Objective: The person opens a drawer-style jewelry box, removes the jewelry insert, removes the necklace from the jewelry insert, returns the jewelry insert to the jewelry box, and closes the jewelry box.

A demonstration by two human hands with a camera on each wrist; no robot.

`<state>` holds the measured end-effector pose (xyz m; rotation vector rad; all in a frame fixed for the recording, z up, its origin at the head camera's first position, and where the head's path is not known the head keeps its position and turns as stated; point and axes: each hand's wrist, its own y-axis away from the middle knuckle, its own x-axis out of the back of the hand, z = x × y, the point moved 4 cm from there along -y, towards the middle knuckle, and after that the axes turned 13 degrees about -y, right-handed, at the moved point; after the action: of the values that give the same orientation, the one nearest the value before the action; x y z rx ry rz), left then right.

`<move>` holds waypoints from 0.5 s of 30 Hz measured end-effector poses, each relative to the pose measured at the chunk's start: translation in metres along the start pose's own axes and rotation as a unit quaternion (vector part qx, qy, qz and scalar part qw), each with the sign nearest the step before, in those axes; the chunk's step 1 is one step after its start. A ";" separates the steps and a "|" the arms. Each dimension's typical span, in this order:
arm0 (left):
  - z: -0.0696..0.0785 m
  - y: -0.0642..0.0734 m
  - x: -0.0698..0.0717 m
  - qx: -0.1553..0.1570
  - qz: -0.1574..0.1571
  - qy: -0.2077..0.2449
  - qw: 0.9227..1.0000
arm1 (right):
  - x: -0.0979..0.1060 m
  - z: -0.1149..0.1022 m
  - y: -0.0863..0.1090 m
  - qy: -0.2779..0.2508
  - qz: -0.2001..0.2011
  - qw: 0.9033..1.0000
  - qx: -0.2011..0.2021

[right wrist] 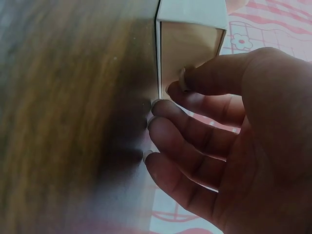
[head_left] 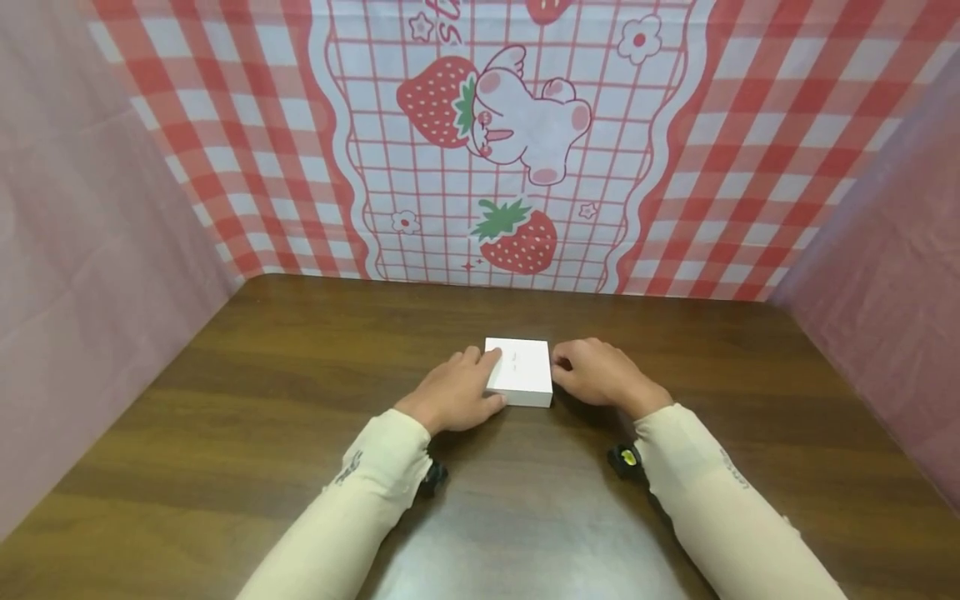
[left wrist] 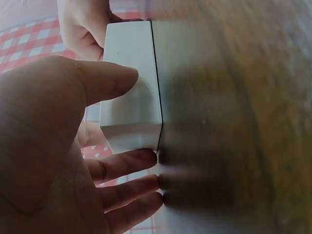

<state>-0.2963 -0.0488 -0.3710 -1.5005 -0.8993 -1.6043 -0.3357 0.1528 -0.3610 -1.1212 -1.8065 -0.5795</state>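
Observation:
A small white box (head_left: 525, 371) with faint print on its lid lies flat on the wooden table. My left hand (head_left: 459, 392) grips its left part: the thumb presses the front side (left wrist: 129, 87), one finger reaches onto the lid, and other fingers sit by the left end. At the opposite end is my right hand (head_left: 600, 371), fingers curled. In the right wrist view, thumb (right wrist: 209, 78) and index fingertip come together right at the box's end face (right wrist: 187, 46); no separate object shows between them. The other right fingertips rest near the tabletop.
The brown wooden table (head_left: 225, 467) ends at the back against a red-and-white checked cloth (head_left: 255, 117) with strawberry prints. Pink cloth walls (head_left: 97, 250) stand on both sides. A dark strapped device (head_left: 624, 460) sits under the right wrist.

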 end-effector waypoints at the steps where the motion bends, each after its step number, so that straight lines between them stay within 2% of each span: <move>1: 0.000 0.000 0.000 -0.001 0.001 -0.001 1.000 | 0.000 0.000 0.000 0.000 0.001 1.000 0.000; 15: 0.000 0.001 -0.001 -0.014 0.014 -0.007 1.000 | -0.002 0.002 0.002 0.008 -0.005 1.000 -0.012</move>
<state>-0.2957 -0.0495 -0.3724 -1.5381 -0.8639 -1.5940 -0.3343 0.1544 -0.3636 -1.1211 -1.7975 -0.6146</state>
